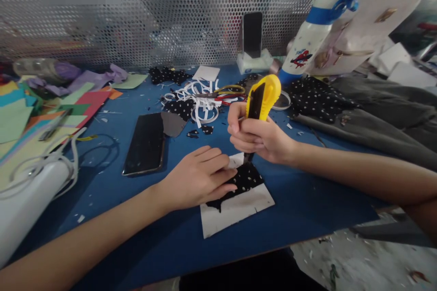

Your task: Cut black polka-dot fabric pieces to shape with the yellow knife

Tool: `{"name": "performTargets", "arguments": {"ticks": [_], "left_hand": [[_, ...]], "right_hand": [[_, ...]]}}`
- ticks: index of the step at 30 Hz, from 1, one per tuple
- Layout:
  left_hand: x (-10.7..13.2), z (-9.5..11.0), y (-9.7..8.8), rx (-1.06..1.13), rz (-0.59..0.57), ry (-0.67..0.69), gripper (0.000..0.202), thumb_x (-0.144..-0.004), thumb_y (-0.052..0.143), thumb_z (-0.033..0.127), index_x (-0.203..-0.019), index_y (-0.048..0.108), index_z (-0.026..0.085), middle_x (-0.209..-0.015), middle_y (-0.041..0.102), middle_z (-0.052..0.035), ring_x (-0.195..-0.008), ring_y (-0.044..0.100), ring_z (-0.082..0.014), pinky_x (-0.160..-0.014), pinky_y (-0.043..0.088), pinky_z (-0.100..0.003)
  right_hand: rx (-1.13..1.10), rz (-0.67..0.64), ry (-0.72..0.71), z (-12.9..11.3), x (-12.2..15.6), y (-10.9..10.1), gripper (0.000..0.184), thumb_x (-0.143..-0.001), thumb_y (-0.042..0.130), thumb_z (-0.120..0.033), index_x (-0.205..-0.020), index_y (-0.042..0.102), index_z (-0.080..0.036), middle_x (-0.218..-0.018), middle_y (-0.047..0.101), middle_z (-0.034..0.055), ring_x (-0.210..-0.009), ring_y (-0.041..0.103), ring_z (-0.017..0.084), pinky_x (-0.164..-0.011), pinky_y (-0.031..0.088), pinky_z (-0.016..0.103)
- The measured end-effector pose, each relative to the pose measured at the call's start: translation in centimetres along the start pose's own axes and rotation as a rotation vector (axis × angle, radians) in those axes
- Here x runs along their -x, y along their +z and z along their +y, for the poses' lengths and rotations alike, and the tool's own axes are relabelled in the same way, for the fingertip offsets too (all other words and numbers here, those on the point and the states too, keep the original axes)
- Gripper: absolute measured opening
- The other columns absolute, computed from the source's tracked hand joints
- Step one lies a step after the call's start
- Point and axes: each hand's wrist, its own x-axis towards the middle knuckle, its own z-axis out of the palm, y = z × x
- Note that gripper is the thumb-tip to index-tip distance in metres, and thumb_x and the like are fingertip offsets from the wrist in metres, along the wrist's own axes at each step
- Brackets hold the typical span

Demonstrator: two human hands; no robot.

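Observation:
My right hand point(256, 136) is closed around a yellow and black box cutter point(264, 97), held upright. Its dark lower end meets a piece of black polka-dot fabric point(248, 176), which lies over a white card point(239, 213) near the table's front edge. Resting on the fabric's left part is my left hand point(203, 177), fingers laid over it and thumb stretched out. That hand hides some of the fabric and card. Beyond my hands lie small black fabric scraps point(207, 130) and a tangle of white strips point(205, 100) with scissors point(228, 93).
A black phone point(145, 143) lies left of my hands. Coloured papers point(68, 118) and a white power strip point(41, 191) occupy the left side. A bottle point(309, 36), polka-dot fabric point(317, 97) and grey cloth point(382, 118) are at the right. Another phone point(252, 34) stands by the perforated metal panel point(191, 13).

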Motion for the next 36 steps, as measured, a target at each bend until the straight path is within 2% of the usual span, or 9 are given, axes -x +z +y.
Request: {"name": "performTargets", "arguments": {"ticks": [4,8,15,20,24,30,33,36], "left_hand": [[-0.1,0.0,0.0,0.009,0.0,-0.002,0.04,-0.103,0.033,0.035,-0.103,0.068,0.015,-0.084,0.059,-0.0041,-0.074,0.048,-0.0176,-0.07,0.042,-0.032],[-0.2,0.1,0.1,0.003,0.02,-0.014,0.044,-0.103,0.03,0.036,-0.101,0.069,0.015,-0.082,0.059,-0.0047,-0.073,0.049,-0.0179,-0.068,0.042,-0.032],[-0.1,0.3,0.3,-0.009,0.037,-0.03,0.04,-0.103,0.033,0.036,-0.108,0.067,0.015,-0.083,0.06,-0.0048,-0.078,0.051,-0.0193,-0.07,0.044,-0.034],[-0.1,0.3,0.4,0.004,0.008,-0.012,0.038,-0.102,0.036,0.038,-0.113,0.066,0.016,-0.084,0.059,-0.0046,-0.077,0.05,-0.0188,-0.069,0.043,-0.033],[-0.2,0.2,0.6,0.012,0.021,-0.021,0.039,-0.102,0.036,0.038,-0.109,0.068,0.018,-0.082,0.059,-0.0047,-0.076,0.049,-0.0185,-0.069,0.044,-0.033],[0.0,0.2,0.8,0.035,0.035,-0.028,0.038,-0.102,0.036,0.038,-0.106,0.069,0.018,-0.085,0.06,-0.0058,-0.079,0.052,-0.02,-0.071,0.045,-0.034],[0.1,0.3,0.7,0.047,0.028,-0.034,0.036,-0.101,0.038,0.037,-0.107,0.068,0.018,-0.091,0.061,-0.0064,-0.084,0.053,-0.021,-0.075,0.046,-0.035],[0.0,0.2,0.6,0.062,-0.013,-0.041,0.034,-0.101,0.038,0.034,-0.112,0.066,0.017,-0.086,0.059,-0.0049,-0.08,0.051,-0.0195,-0.071,0.045,-0.034]], "right_hand": [[0.018,0.004,0.033,0.4,-0.3,-0.1,0.022,-0.08,0.04,0.002,-0.079,0.048,-0.018,-0.044,0.028,-0.0123,-0.036,0.017,0.002,-0.036,0.016,0.014],[0.072,0.134,0.029,0.9,-0.7,0.6,0.02,-0.079,0.04,0.001,-0.079,0.046,-0.019,-0.047,0.026,-0.0124,-0.036,0.017,0.002,-0.035,0.015,0.014],[0.123,0.212,-0.099,1.6,-0.5,2.0,0.02,-0.078,0.04,0.0,-0.077,0.044,-0.019,-0.048,0.028,-0.0122,-0.035,0.019,0.002,-0.034,0.018,0.013],[0.094,0.194,-0.092,1.6,-0.2,1.8,0.019,-0.081,0.042,-0.001,-0.076,0.043,-0.02,-0.049,0.026,-0.0118,-0.037,0.017,0.002,-0.035,0.016,0.014],[0.108,0.191,-0.119,1.7,0.5,1.9,0.02,-0.082,0.042,-0.001,-0.076,0.044,-0.019,-0.049,0.028,-0.011,-0.038,0.019,0.003,-0.036,0.017,0.016],[0.139,0.147,-0.197,2.0,1.7,2.2,0.019,-0.083,0.044,-0.001,-0.077,0.048,-0.018,-0.053,0.034,-0.0097,-0.041,0.024,0.002,-0.04,0.023,0.017],[0.117,0.09,-0.156,1.9,1.6,1.9,0.02,-0.083,0.043,0.0,-0.078,0.047,-0.018,-0.052,0.033,-0.0102,-0.04,0.023,0.002,-0.04,0.022,0.016],[0.055,0.12,-0.095,1.4,1.1,1.3,0.021,-0.086,0.041,-0.001,-0.079,0.044,-0.02,-0.049,0.028,-0.0116,-0.037,0.019,0.003,-0.036,0.018,0.015]]}}
